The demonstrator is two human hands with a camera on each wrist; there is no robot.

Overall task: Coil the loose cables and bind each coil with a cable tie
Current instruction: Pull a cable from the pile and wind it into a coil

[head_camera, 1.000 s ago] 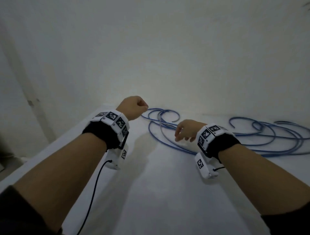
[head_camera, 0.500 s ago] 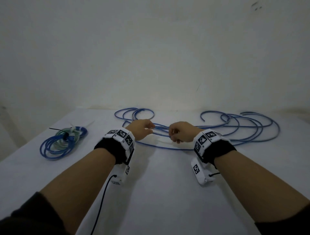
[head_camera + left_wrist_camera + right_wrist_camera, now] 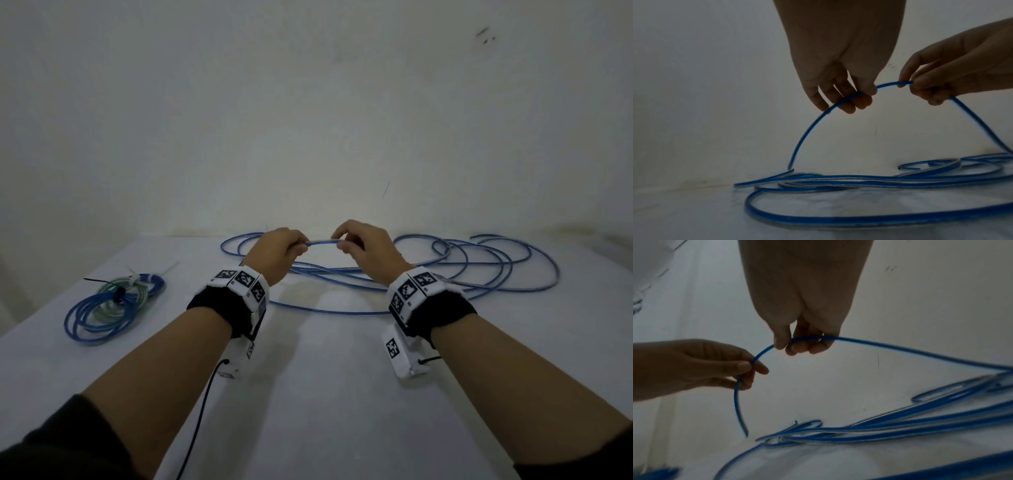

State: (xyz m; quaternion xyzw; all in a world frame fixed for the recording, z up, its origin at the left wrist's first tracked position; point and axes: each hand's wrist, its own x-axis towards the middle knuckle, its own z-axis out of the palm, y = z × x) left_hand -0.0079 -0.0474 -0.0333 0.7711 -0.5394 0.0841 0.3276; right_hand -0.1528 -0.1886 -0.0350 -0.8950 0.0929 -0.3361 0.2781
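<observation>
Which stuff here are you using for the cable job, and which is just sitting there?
For the job now:
- loose blue cable, a stretch lifted off the table
- left hand, pinching it
- right hand, pinching it too

Just lying there:
- tied cable bundle, already bound
- white table
- wall

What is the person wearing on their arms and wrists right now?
Each wrist carries a black fabric band topped by white blocks printed with black-and-white square markers, with a white camera housing hanging beneath. A thin black cable trails from the left unit. Dark sleeves are pushed up the forearms.
</observation>
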